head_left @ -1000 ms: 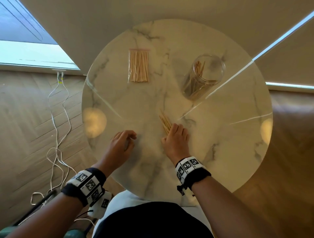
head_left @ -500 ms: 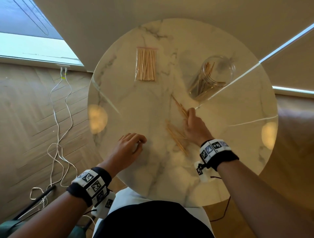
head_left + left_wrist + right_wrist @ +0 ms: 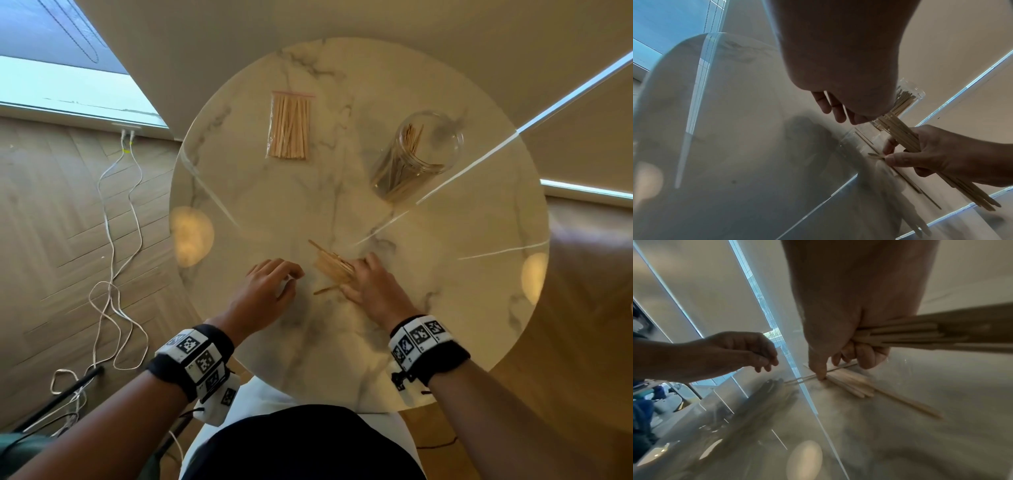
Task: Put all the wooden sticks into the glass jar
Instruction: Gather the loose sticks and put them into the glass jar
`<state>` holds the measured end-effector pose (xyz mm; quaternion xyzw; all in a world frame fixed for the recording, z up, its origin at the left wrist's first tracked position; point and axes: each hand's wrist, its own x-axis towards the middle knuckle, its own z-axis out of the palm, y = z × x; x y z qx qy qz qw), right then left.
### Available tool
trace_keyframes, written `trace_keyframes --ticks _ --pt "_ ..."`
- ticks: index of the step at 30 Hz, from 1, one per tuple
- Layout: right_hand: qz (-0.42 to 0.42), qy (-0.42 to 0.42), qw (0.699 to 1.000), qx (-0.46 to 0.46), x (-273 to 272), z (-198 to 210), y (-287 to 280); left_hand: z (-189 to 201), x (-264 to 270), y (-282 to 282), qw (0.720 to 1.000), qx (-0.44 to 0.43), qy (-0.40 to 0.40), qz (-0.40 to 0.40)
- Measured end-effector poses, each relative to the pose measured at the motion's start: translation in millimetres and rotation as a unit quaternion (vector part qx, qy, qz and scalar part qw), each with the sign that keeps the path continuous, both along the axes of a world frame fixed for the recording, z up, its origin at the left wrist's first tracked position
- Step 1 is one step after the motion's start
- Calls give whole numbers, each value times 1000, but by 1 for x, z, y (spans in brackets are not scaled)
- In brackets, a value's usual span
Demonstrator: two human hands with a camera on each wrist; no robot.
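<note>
On the round marble table (image 3: pixel 445 291) my right hand (image 3: pixel 356 274) grips a bundle of wooden sticks (image 3: pixel 334 267), which points away to the left. Its thumb presses on a loose stick (image 3: pixel 838 369) that lies on the table, beside a few more loose sticks (image 3: pixel 851 384). My left hand (image 3: pixel 291 274) hovers just left of the bundle with fingers loosely curled and holds nothing. The glass jar (image 3: pixel 418 154) stands at the far right of the table with several sticks inside. In the left wrist view the jar (image 3: pixel 910 97) shows behind the bundle (image 3: pixel 902 134).
A clear plastic bag of more sticks (image 3: pixel 289 126) lies at the far middle of the table. White cables (image 3: pixel 113 240) trail over the wooden floor at the left. The table's near edge is close to my body.
My right hand has drawn back from near the jar to the loose sticks in front of me, with a bundle in its grip. The left hand has barely moved.
</note>
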<state>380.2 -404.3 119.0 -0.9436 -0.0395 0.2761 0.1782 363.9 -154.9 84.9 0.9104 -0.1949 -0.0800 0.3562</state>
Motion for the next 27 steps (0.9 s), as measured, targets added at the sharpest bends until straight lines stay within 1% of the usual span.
trace_keyframes --ticks 2,4,7,9,10,13,15,17,19,21,23,24,27 --pt "10 -14 999 -28 2 -1 5 1 2 -8 1000 12 14 1" --pt "37 -27 997 -63 4 -2 8 1 2 -16 1000 19 20 4" --pt "106 -46 987 -115 7 -7 8 2 1 -23 1000 18 18 17" --pt "128 -44 984 -114 13 -7 6 3 -4 -24 999 15 16 28" --pt "119 -31 988 -89 19 -5 4 3 -8 -23 999 15 17 35" --pt "51 38 998 21 35 2 -8 1 -22 -15 998 20 18 51" --pt "4 48 996 71 41 8 -21 0 -30 -13 998 19 17 60" --pt "-33 45 993 102 43 12 -34 1 -32 -17 997 17 17 69" --pt "-80 71 984 141 44 14 -44 5 -29 -28 997 10 18 78" --pt "-138 98 966 195 45 14 -51 12 -20 -47 997 -5 17 77" --pt "-199 116 942 245 45 11 -55 20 -8 -68 997 -19 29 73" --pt "-236 128 922 278 45 11 -57 23 -1 -78 996 -25 38 72" --pt "-328 165 845 388 46 16 -60 25 22 -103 994 -40 64 82"
